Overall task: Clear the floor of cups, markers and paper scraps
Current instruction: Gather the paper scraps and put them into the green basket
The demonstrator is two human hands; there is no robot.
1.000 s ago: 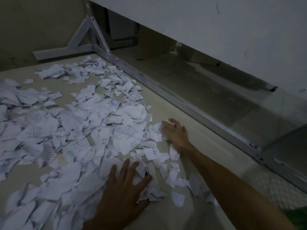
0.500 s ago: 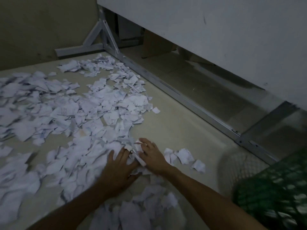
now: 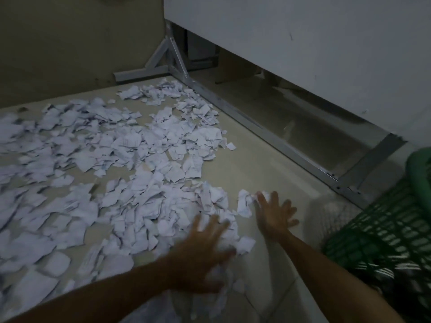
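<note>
Dim light covers the pale floor (image 3: 268,173), and from my feed I see torn paper scraps (image 3: 130,159) spread thickly over its left and middle, reaching back toward the beige wall (image 3: 70,43). Along the right a metal frame rail (image 3: 268,134) runs diagonally under a white panel (image 3: 303,43), with a braced foot (image 3: 163,59) at the far corner. My left hand (image 3: 203,255) is low in the view, fingers spread wide and straight, lying over the near edge of the scraps; it is blurred, so I cannot tell how firmly it presses. My right hand (image 3: 275,217) is just right of the pile, also spread wide with straight fingers, its fingertips touching a crumpled scrap (image 3: 245,203) at the pile's right edge, holding nothing. Near the right hand, at the right border, stands a green mesh basket (image 3: 377,234), its lattice side facing me. I see no cups or markers among the paper in this view.
</note>
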